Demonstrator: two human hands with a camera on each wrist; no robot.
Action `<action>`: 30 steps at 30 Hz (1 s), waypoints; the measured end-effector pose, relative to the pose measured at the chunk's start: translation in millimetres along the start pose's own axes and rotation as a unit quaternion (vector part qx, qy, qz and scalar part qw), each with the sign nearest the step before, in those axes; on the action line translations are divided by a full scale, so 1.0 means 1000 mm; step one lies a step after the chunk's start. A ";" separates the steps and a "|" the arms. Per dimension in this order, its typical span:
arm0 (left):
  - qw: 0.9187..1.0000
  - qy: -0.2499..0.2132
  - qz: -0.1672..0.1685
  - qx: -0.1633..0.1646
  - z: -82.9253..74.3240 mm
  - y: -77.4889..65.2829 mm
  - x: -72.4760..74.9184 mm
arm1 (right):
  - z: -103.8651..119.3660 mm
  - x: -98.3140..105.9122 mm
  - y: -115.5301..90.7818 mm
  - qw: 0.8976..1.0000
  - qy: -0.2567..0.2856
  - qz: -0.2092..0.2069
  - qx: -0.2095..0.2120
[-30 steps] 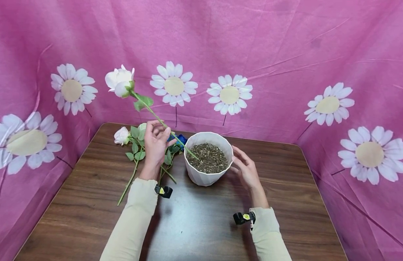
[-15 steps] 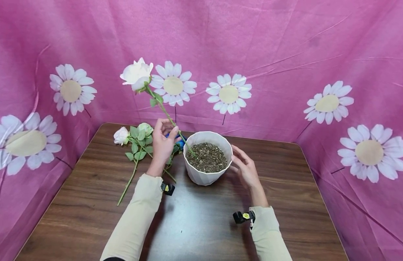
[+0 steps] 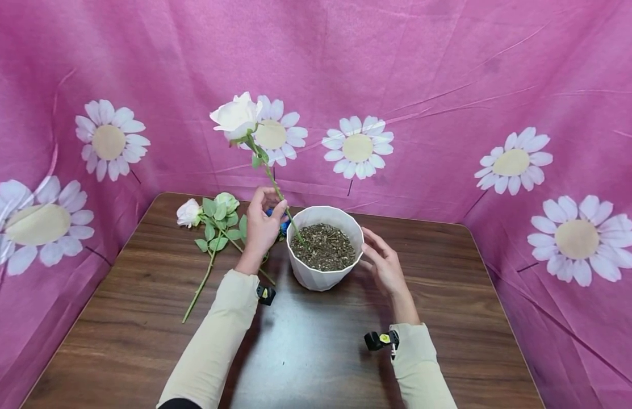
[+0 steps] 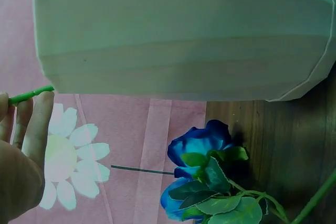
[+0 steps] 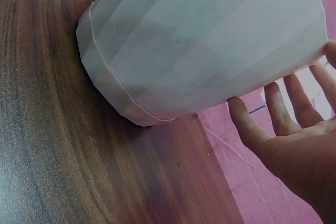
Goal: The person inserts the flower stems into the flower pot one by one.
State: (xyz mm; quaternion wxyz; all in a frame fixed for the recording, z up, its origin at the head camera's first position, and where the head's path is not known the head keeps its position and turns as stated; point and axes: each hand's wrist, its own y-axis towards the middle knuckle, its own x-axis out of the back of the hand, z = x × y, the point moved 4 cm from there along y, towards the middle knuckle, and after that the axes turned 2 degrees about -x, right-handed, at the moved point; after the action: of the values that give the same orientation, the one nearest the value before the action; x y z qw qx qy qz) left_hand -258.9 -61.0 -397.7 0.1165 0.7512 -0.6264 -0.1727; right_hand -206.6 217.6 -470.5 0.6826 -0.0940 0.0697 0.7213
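My left hand (image 3: 264, 222) pinches the green stem of a white rose (image 3: 238, 118), whose bloom leans up and to the left. The stem's lower end meets the dark soil (image 3: 326, 247) near the left inside wall of a white faceted pot (image 3: 323, 279); how deep it goes is hidden. In the left wrist view, the fingers hold the green stem (image 4: 31, 95) beside the pot's rim. My right hand (image 3: 387, 267) rests its fingertips on the pot's right side. The right wrist view shows those fingers (image 5: 281, 109) spread along the pot wall without wrapping round it.
Left of the pot, a pale pink rose (image 3: 188, 213) and a pale green rose (image 3: 226, 202) lie on the brown wooden table (image 3: 316, 352). Blue roses (image 4: 199, 145) lie behind my left hand. A pink cloth (image 3: 423, 68) with printed daisies surrounds the table.
My left hand has moved right toward the pot, and the held white rose has swung right and become more upright. My right hand has stayed at the pot's side.
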 end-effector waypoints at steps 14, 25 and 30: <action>1.000 0.027 0.010 0.001 0.012 -0.001 -0.004 | -0.001 0.000 0.000 1.000 0.004 0.001 -0.003; 0.999 0.044 0.015 0.012 -0.023 -0.009 -0.008 | -0.001 0.000 0.000 1.000 0.008 0.003 -0.001; 0.999 0.036 0.015 0.017 -0.022 -0.009 -0.007 | -0.001 0.000 0.001 1.000 0.008 0.003 0.000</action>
State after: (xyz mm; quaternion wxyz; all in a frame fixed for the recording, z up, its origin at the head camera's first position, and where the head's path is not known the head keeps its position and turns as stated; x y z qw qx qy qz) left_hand -243.3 -53.0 -380.3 0.1289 0.7490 -0.6362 -0.1327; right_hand -207.1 217.4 -471.3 0.6803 -0.0992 0.0755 0.7223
